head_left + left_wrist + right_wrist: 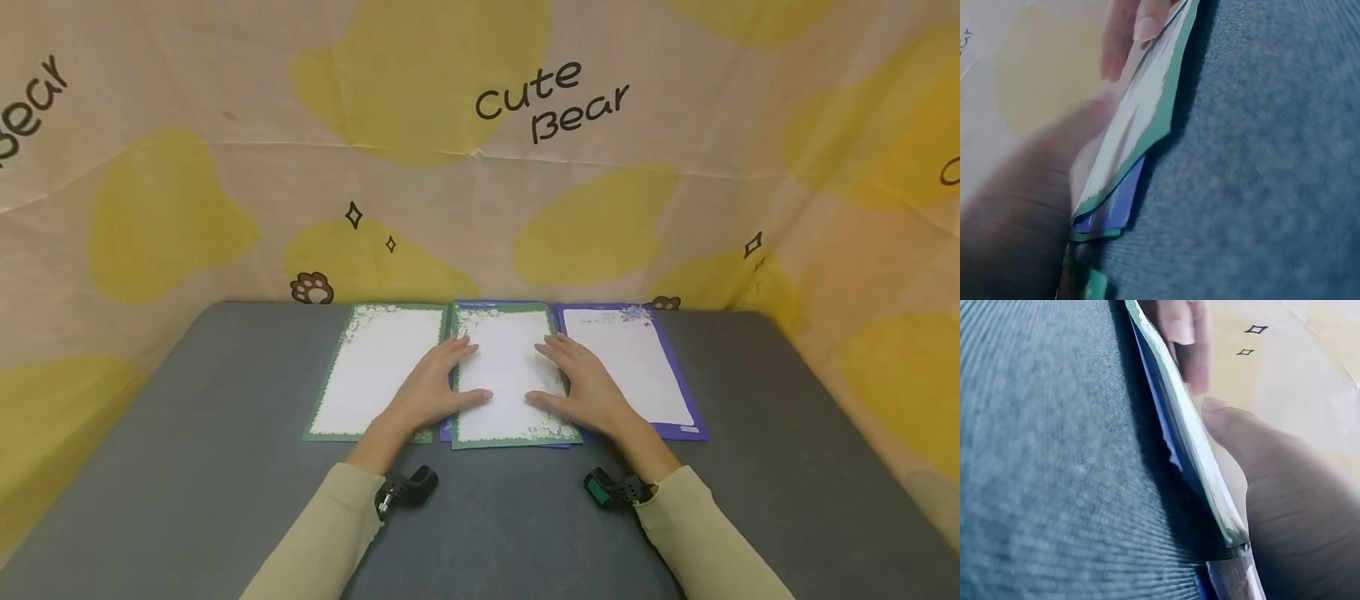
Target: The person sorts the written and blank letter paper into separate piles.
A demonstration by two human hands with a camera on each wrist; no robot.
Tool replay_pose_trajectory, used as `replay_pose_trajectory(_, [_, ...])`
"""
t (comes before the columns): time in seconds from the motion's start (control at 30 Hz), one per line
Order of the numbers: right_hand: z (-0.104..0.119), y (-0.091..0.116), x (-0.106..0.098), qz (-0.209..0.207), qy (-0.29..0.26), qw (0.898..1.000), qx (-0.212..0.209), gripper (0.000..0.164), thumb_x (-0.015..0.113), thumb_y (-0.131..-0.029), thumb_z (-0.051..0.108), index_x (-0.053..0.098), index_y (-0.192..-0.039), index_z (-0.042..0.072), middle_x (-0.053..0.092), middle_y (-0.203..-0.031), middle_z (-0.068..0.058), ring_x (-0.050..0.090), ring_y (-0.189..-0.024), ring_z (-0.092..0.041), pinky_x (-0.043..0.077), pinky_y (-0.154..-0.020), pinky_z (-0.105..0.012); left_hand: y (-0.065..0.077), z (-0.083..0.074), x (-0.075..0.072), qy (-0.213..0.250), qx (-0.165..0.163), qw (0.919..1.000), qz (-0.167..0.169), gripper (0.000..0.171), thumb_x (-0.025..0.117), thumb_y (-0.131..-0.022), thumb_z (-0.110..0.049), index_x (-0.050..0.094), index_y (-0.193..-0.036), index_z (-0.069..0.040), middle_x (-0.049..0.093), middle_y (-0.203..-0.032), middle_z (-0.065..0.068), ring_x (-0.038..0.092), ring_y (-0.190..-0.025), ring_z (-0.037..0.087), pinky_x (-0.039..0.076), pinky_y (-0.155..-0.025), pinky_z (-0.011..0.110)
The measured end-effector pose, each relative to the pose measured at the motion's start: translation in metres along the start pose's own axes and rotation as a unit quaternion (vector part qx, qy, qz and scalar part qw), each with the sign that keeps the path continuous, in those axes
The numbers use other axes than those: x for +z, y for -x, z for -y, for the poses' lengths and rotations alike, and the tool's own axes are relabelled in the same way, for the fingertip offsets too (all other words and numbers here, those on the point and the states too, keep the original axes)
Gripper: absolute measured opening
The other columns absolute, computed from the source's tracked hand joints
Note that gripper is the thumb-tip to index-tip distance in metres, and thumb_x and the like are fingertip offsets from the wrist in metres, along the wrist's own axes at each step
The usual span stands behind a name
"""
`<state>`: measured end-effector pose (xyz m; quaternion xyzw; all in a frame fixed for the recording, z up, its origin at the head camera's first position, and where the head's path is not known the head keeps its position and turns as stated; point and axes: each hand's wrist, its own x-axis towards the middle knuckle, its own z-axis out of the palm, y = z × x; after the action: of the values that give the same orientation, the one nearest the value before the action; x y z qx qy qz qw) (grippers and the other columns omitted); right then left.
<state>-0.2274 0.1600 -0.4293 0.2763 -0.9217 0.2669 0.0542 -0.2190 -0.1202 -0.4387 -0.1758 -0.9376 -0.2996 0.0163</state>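
Note:
A sheet of paper with a green floral border [504,375] lies in the middle of the table, over blue-bordered paper [567,446] whose edges peek out beneath it. My left hand [431,383] spreads over its left side, thumb and fingers extended across the margin. On the opposite side my right hand [588,387] mirrors it, thumb pointing inward over the white area. Both wrist views show the fingers low over the paper. To the left lies another green-bordered sheet [382,367], and to the right a blue-bordered sheet [630,367] with faint writing near its top.
The dark grey table [480,533] runs up to a cream and yellow printed cloth [450,192] hanging behind it. Black wrist devices [408,487] sit at both sleeve cuffs.

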Motion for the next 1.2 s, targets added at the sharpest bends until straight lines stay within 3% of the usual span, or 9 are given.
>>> replay_pose_trajectory(0.1, [-0.0005, 0.0013, 0.0016, 0.030, 0.033, 0.999, -0.004, 0.076, 0.073, -0.088, 0.049, 0.051, -0.148, 0.009, 0.045, -0.158, -0.016, 0.035, -0.151, -0.038, 0.022, -0.124, -0.062, 0.0003, 0.0024, 0.0012, -0.027, 0.009, 0.9994, 0.019, 0.079, 0.073, -0.085, -0.057, 0.052, -0.149, -0.015, 0.042, -0.161, 0.007, 0.031, -0.154, 0.031, 0.027, -0.124, 0.057])
replay_pose_trajectory(0.23, [0.0004, 0.0014, 0.0027, 0.052, 0.052, 0.997, -0.002, 0.076, 0.071, -0.089, 0.052, 0.052, -0.147, 0.007, 0.048, -0.156, -0.016, 0.039, -0.149, -0.037, 0.021, -0.125, -0.061, 0.0009, 0.0029, 0.0013, -0.033, 0.014, 0.9991, 0.021, 0.076, 0.074, -0.086, -0.055, 0.054, -0.147, -0.014, 0.044, -0.160, 0.006, 0.032, -0.153, 0.031, 0.027, -0.124, 0.056])
replay_pose_trajectory(0.6, [0.0000, -0.0008, 0.0028, 0.038, 0.061, 0.997, 0.009, 0.074, 0.072, -0.088, 0.053, 0.056, -0.144, 0.007, 0.053, -0.152, -0.014, 0.046, -0.145, -0.033, 0.023, -0.125, -0.058, -0.0012, 0.0016, 0.0005, -0.012, 0.000, 0.9998, 0.014, 0.073, 0.077, -0.084, -0.054, 0.057, -0.146, -0.018, 0.048, -0.157, 0.004, 0.033, -0.153, 0.030, 0.028, -0.124, 0.056])
replay_pose_trajectory(1.0, [-0.0020, 0.0002, 0.0037, -0.038, 0.020, 0.999, -0.013, 0.058, 0.078, -0.087, 0.039, 0.066, -0.134, 0.006, 0.064, -0.139, -0.015, 0.058, -0.130, -0.037, 0.042, -0.113, -0.056, 0.0042, -0.0003, -0.0045, 0.026, 0.004, 0.9997, -0.003, 0.044, 0.073, -0.092, -0.039, 0.069, -0.132, -0.021, 0.059, -0.147, 0.003, 0.038, -0.150, 0.031, 0.030, -0.123, 0.055])
replay_pose_trajectory(1.1, [-0.0016, -0.0002, 0.0038, -0.087, -0.006, 0.996, 0.031, 0.057, 0.074, -0.092, 0.037, 0.061, -0.138, 0.006, 0.061, -0.141, -0.019, 0.055, -0.131, -0.039, 0.043, -0.111, -0.058, 0.0056, 0.0000, -0.0042, 0.033, 0.007, 0.9994, -0.012, 0.040, 0.072, -0.093, -0.037, 0.071, -0.130, -0.020, 0.061, -0.145, 0.003, 0.040, -0.149, 0.030, 0.030, -0.123, 0.055])
replay_pose_trajectory(1.2, [-0.0001, -0.0015, 0.0038, -0.138, -0.050, 0.984, 0.104, 0.055, 0.064, -0.098, 0.038, 0.056, -0.143, 0.008, 0.066, -0.129, -0.019, 0.061, -0.115, -0.036, 0.049, -0.098, -0.052, 0.0056, 0.0005, -0.0043, 0.046, 0.012, 0.9986, -0.024, 0.038, 0.073, -0.092, -0.035, 0.072, -0.127, -0.020, 0.062, -0.145, 0.003, 0.042, -0.148, 0.030, 0.031, -0.123, 0.054])
